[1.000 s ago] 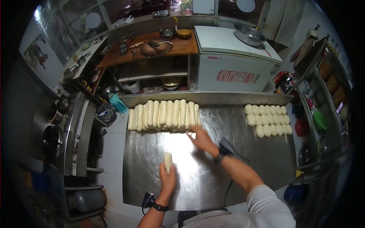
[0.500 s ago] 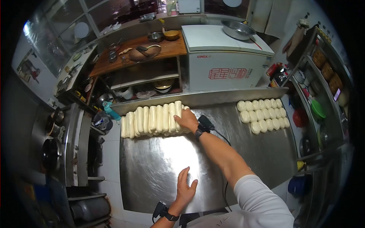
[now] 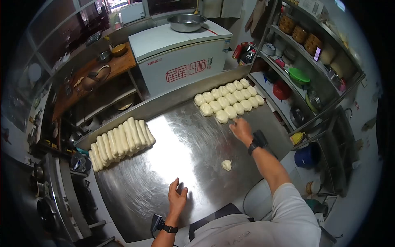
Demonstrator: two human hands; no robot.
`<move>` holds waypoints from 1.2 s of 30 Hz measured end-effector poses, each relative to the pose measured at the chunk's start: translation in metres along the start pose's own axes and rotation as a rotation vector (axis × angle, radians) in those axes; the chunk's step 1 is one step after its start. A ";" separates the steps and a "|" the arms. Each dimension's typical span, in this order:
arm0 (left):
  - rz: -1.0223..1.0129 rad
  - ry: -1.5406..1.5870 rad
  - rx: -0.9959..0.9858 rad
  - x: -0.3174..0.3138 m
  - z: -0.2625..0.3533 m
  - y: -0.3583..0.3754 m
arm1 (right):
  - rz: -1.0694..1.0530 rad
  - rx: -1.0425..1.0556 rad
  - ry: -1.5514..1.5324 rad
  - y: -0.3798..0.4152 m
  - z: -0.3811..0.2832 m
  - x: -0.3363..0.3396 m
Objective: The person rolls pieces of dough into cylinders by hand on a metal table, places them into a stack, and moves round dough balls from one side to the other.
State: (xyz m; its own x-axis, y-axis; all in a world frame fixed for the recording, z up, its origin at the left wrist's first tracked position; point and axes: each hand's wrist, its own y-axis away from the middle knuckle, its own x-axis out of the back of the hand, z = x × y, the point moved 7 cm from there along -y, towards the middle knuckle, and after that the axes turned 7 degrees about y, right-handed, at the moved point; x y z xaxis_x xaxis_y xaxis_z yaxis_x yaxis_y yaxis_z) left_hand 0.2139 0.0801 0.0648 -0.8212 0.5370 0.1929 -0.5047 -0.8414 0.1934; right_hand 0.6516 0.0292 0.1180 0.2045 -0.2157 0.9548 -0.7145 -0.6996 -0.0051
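Observation:
My right hand (image 3: 242,131) reaches over the steel table, its fingertips right by the front row of round dough balls (image 3: 222,101). Its thumb stands apart from the fingers and no dough shows in it; some of the fingers are hidden behind the hand. Closer to me lies a single small lump of dough (image 3: 226,165). My left hand (image 3: 177,199) hovers near the table's front edge, fingers loosely curved and apart, holding nothing. At the far left, long pale dough rolls (image 3: 121,140) are stacked side by side against the raised back edge.
A white chest freezer (image 3: 181,61) with a steel basin (image 3: 187,23) on top stands behind the table (image 3: 197,144). On the right, metal shelves (image 3: 296,45) hold bowls and steamers. A wooden counter (image 3: 94,78) is at back left. A stove (image 3: 61,197) lies left.
My right hand has left the dough rolls and moved right to the dough balls. The view has turned to the right. A small dough lump now shows on the table.

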 end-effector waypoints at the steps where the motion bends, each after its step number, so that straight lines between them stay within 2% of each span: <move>1: -0.003 0.062 0.039 -0.011 -0.004 0.005 | 0.033 0.018 0.035 -0.008 0.013 0.001; 2: 0.002 0.127 0.062 -0.022 -0.007 0.000 | 0.081 0.044 0.069 -0.026 0.023 0.001; 3: -0.027 0.027 0.035 -0.034 -0.001 -0.006 | 0.077 0.049 0.052 -0.044 0.028 0.000; 6: -0.021 0.071 0.124 -0.086 0.016 -0.020 | -0.008 0.098 0.108 -0.107 0.035 -0.020; 8: -0.018 0.060 0.144 -0.109 0.030 -0.023 | -0.222 0.147 0.159 -0.116 0.036 -0.028; 9: -0.015 0.020 0.151 -0.118 0.027 -0.022 | -0.252 0.185 0.130 -0.120 0.039 -0.029; 10: -0.006 -0.007 0.133 -0.127 0.028 -0.031 | -0.241 0.196 0.128 -0.129 0.044 -0.038; 12: -0.010 0.024 0.096 -0.140 0.029 -0.029 | 0.079 0.279 0.152 -0.121 0.040 -0.041; 14: 0.038 0.086 0.159 -0.149 0.009 -0.029 | 0.126 0.396 0.095 -0.102 0.025 -0.045; 16: 0.067 0.044 0.142 -0.150 0.011 -0.031 | 0.003 0.506 -0.090 -0.092 0.016 -0.063; 17: 0.075 0.007 0.168 -0.151 0.011 -0.032 | 0.030 0.527 -0.097 -0.092 0.010 -0.061; 19: 0.094 0.003 0.151 -0.149 0.016 -0.033 | -0.013 0.131 -0.485 -0.098 0.030 -0.069; 20: 0.097 0.002 0.159 -0.146 0.017 -0.033 | -0.004 0.145 -0.492 -0.100 0.031 -0.073; 22: 0.112 0.016 0.163 -0.141 0.017 -0.032 | -0.060 -0.070 -0.739 -0.111 0.051 -0.096; 24: 0.120 0.024 0.187 -0.137 0.012 -0.029 | -0.097 -0.083 -0.621 -0.101 0.042 -0.092; 26: 0.121 0.069 0.194 -0.132 0.010 -0.028 | 0.038 0.104 -0.380 -0.089 0.020 -0.072; 30: 0.077 0.150 0.167 -0.123 -0.014 -0.038 | 0.083 0.208 -0.326 -0.059 -0.009 -0.084; 31: 0.075 0.162 0.162 -0.122 -0.017 -0.040 | 0.067 0.197 -0.323 -0.032 -0.030 -0.069; 33: 0.188 0.534 0.303 -0.113 -0.026 -0.043 | 0.075 0.331 -0.472 0.028 -0.070 -0.062; 34: 0.187 0.545 0.301 -0.103 -0.024 -0.044 | -0.039 0.297 -0.489 0.065 -0.094 -0.057; 35: 0.133 0.743 0.362 -0.101 -0.025 -0.044 | -0.182 0.314 -0.414 0.100 -0.120 -0.051; 36: 0.075 0.946 0.420 -0.101 -0.027 -0.043 | -0.245 0.391 -0.541 0.134 -0.137 -0.055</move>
State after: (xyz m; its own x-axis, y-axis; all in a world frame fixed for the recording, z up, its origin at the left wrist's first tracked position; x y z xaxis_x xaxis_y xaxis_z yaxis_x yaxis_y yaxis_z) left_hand 0.3119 0.0606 0.0112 -0.8114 0.0636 -0.5810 -0.4596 -0.6835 0.5671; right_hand 0.4530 0.0408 0.1059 0.7042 -0.2582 0.6614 -0.3338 -0.9426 -0.0127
